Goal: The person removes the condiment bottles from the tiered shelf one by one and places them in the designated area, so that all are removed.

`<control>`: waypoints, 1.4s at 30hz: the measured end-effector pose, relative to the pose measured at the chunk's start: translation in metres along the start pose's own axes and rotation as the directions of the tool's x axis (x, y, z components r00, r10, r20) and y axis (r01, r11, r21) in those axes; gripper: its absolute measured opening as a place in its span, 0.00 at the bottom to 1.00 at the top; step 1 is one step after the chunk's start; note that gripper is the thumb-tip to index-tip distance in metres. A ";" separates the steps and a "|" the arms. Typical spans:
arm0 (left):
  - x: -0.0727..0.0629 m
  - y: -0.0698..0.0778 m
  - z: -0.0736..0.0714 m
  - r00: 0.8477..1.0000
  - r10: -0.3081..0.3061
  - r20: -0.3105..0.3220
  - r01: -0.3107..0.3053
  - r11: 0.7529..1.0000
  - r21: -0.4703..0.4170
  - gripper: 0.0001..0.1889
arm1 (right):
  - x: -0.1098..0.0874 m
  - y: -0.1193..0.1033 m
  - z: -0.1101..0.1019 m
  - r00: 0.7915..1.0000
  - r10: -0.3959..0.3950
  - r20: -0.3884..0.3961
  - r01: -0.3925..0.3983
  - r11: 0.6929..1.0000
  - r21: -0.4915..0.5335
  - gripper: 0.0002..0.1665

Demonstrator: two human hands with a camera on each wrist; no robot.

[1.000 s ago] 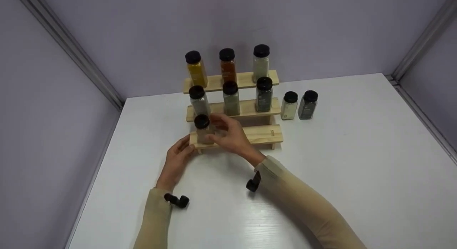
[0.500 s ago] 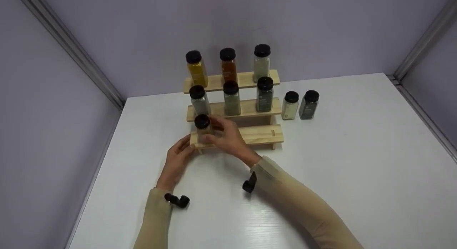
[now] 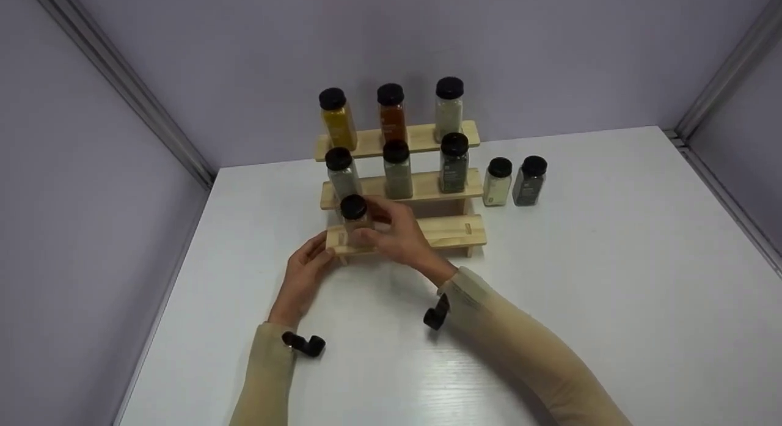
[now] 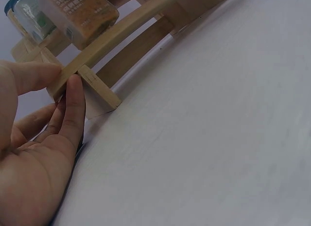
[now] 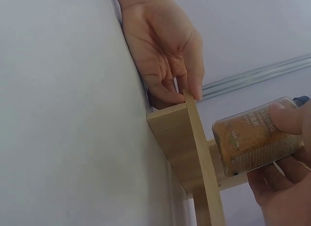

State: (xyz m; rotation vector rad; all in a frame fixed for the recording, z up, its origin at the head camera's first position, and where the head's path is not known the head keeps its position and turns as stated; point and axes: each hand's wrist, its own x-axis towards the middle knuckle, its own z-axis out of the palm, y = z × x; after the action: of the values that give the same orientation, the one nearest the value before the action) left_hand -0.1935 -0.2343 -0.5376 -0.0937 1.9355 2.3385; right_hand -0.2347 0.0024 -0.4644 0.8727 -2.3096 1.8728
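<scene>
A wooden three-step rack [image 3: 452,231] stands on the white table. My right hand [image 3: 400,233] holds a square, black-capped spice jar [image 3: 359,221] over the left part of the lowest step. Orange-brown spice fills it, as the jar [image 5: 252,136] shows in the right wrist view; thumb and fingers lie on opposite sides. Whether its base touches the wood I cannot tell. At that step's left end, my left hand [image 3: 303,272] pinches the board, thumb above and fingers below; the left wrist view shows this hand [image 4: 43,138] close up.
Three jars stand on the top step, among them a yellow jar [image 3: 339,126] and a red jar [image 3: 392,120]. The middle step bears three more, including a dark jar [image 3: 454,169]. Right of the rack, a pale jar [image 3: 497,187] and a grey jar [image 3: 529,186] stand on the table.
The jar in my right hand has shifted slightly to the right along the lowest step, uncovering a slot at the board's left end. My left hand keeps its place.
</scene>
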 end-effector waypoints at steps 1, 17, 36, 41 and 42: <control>0.000 0.000 0.000 1.000 0.000 0.000 0.000 1.000 0.000 0.28 | -0.001 -0.001 -0.002 1.000 -0.002 -0.002 0.002 1.000 -0.001 0.32; 0.001 0.001 -0.003 1.000 0.010 -0.011 -0.010 0.999 0.037 0.30 | -0.017 -0.011 -0.030 0.999 -0.050 0.008 0.049 0.998 0.025 0.34; -0.001 -0.003 -0.001 1.000 0.020 0.005 -0.019 1.000 -0.008 0.30 | -0.048 -0.018 -0.081 0.996 -0.091 -0.011 0.091 0.995 -0.031 0.33; -0.001 -0.002 -0.001 1.000 0.024 0.013 -0.024 0.999 -0.025 0.30 | -0.049 -0.023 -0.101 0.996 -0.080 -0.031 0.078 0.995 -0.055 0.34; 0.000 -0.002 -0.001 1.000 0.026 0.017 -0.025 0.999 -0.028 0.30 | -0.050 -0.024 -0.104 0.996 -0.076 -0.038 0.073 0.996 -0.058 0.34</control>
State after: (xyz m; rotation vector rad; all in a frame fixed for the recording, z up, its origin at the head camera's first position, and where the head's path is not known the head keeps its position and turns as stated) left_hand -0.1929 -0.2348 -0.5393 -0.0515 1.9081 2.3744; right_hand -0.2145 0.1144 -0.4333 0.8931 -2.2619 1.7704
